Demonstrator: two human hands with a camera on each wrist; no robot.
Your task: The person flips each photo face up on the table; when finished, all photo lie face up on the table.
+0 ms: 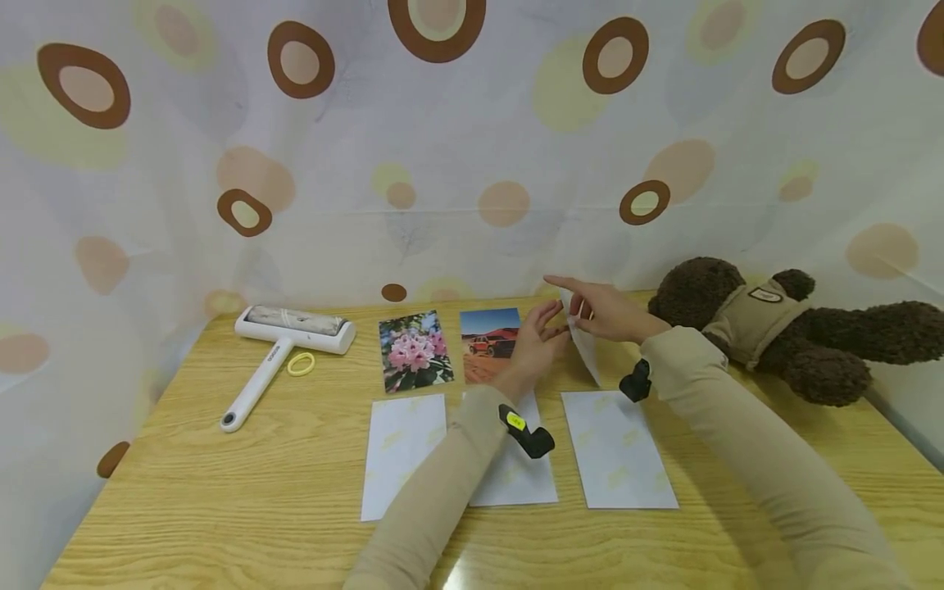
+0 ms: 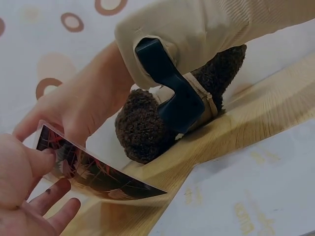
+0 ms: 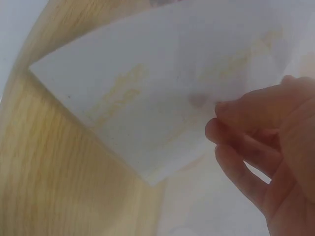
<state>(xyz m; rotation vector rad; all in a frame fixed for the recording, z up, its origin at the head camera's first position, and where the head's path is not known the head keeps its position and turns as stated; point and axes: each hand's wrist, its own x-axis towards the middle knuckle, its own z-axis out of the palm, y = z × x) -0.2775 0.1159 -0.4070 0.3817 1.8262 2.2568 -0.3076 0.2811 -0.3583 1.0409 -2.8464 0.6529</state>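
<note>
A photo print [image 1: 583,344] stands tilted above the table, its white back toward the right. My right hand [image 1: 612,313] pinches it near the upper edge, index finger stretched out to the left. At the print's other side is my left hand [image 1: 534,348], fingers spread and loosely bent. In the left wrist view, the left thumb lies over the picture side of the print [image 2: 101,172], which shows dark and reddish tones. The right wrist view shows the print's white back [image 3: 123,103] with faint yellow lettering, beside my right hand's fingers [image 3: 246,118].
Flower photo [image 1: 415,352] and car photo [image 1: 487,348] lie face up. Three white sheets [image 1: 619,451] form a nearer row, the middle one partly under my left sleeve. A lint roller [image 1: 295,328] and yellow ring [image 1: 301,365] lie left; a brown teddy bear [image 1: 760,319] lies right.
</note>
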